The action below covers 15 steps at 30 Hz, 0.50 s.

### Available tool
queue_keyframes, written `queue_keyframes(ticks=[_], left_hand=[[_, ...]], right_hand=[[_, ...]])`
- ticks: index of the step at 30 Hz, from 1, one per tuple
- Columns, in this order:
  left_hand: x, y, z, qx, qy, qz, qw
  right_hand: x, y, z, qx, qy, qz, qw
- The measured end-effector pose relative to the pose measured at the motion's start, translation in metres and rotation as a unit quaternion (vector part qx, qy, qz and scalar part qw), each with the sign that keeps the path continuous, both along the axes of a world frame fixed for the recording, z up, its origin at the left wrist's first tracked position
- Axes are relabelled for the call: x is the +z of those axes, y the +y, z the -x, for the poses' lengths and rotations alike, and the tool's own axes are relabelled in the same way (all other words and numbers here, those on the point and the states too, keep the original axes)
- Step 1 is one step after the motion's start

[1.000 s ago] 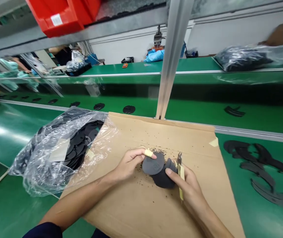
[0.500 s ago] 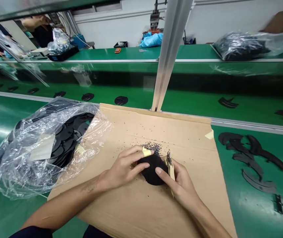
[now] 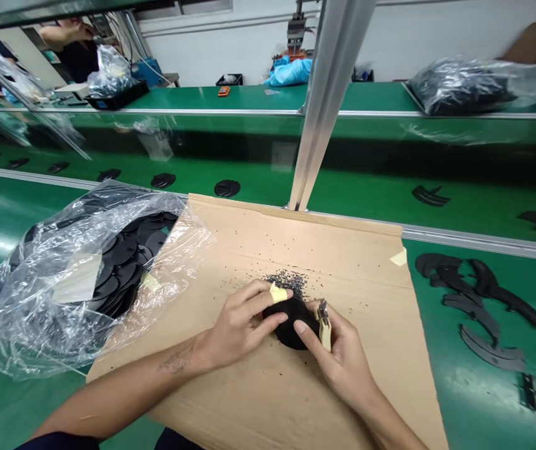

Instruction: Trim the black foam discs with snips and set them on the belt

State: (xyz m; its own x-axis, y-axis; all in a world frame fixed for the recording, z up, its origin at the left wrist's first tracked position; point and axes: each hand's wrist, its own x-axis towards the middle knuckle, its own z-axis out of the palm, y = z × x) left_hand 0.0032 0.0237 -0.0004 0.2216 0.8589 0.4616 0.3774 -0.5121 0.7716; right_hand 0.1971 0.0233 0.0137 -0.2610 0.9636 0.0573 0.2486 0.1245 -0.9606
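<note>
A matte black rubber disc [image 3: 291, 328], curled, sat clamped in the left hand [image 3: 242, 328] over a cardboard sheet [image 3: 356, 275], while the right hand [image 3: 338, 356] pinched small yellow-taped snips [image 3: 324, 331] at its edge.

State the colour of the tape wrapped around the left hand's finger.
The tape is pale yellow, shown best in the head view.

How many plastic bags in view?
3: a bag of black discs left of the cardboard sheet, a bag of black parts far right, a bag on a black tray far left. Maybe more hidden.
</note>
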Motion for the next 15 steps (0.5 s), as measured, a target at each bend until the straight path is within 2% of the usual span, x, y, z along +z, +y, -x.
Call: queue_keyframes(ticks=[3,5,7,9,11,13,15], left_hand=[[-0.001,0.002,-0.001,-0.002,-0.055,0.106,0.993],[0.0,0.005,-0.001,-0.043,-0.109,0.203,0.972],[0.002,0.008,0.002,-0.08,-0.135,0.238,0.959],[0.006,0.011,0.005,-0.082,-0.1,0.183,0.975],[0.01,0.011,0.008,-0.076,-0.04,0.085,0.993],[0.012,0.011,0.009,-0.082,-0.008,0.012,0.997],[0.013,0.01,0.009,-0.088,-0.015,-0.013,0.996]], right_hand=[[-0.001,-0.001,0.0,-0.013,-0.019,-0.046,0.999],[-0.002,-0.001,-0.001,-0.015,-0.029,-0.086,0.996],[-0.002,0.0,-0.003,-0.011,-0.036,-0.132,0.991],[-0.003,0.002,-0.004,-0.002,-0.04,-0.17,0.985],[-0.005,0.004,-0.006,0.017,-0.038,-0.205,0.978],[-0.007,0.005,-0.008,0.037,-0.04,-0.236,0.97],[-0.009,0.004,-0.009,0.046,-0.044,-0.262,0.963]])
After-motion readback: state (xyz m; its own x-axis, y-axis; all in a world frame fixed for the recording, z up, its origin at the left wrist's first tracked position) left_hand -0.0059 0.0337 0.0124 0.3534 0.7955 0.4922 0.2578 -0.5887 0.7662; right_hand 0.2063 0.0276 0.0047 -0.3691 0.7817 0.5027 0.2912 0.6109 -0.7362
